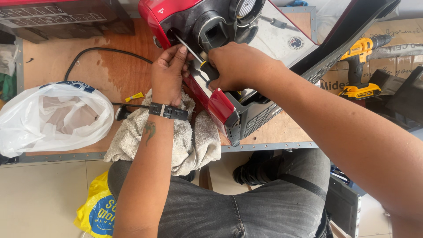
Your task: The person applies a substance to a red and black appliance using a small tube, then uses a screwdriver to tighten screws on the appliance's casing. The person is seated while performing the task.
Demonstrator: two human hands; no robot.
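Observation:
A red and black appliance (220,105) lies tilted on the wooden workbench (119,70), its grey inner parts facing me. My right hand (235,66) grips the black and yellow handle of a screwdriver (200,59). Its metal shaft runs up and left into a hole near the red edge. My left hand (169,75) rests against the appliance beside the shaft, fingers pinched around it. A black wristband sits on my left wrist. A grey towel (132,132) lies under the appliance and my left forearm.
A white plastic bag (53,117) sits at the bench's left. A black cable (88,55) curves across the wood. A yellow cordless drill (359,66) lies at the right beside cardboard. A yellow bag (94,211) lies on the floor by my knees.

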